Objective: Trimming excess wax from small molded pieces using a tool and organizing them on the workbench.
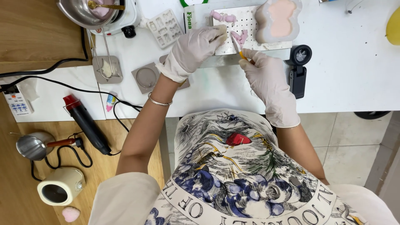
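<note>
Now, from the head camera, I look down at two gloved hands over a white surface.

My left hand wears a pale glove. Its fingers are bent and press down on the edge of a white board with small holes. They touch the board, but I cannot tell if they pinch it.

My right hand also wears a pale glove. Its fingers are clenched around a thin tool with an orange grip. The tip of the tool points up at a small pink piece that lies on the board, just beside the left fingers. Another pink piece lies near the top of the board.

At the far right end of the board sits a cloudy soft mould with peach filling. A black clamp is just to the right of my right hand.

To the left, on the white surface, lies a clear mould tray with many small shapes. A metal bowl with a spoon sits on a small white stove at the top left. Two grey square pads lie near my left wrist.

Lower left, on a wooden surface, I see a black and red heat gun, a small metal pot with a red handle and a round cream pot.
</note>
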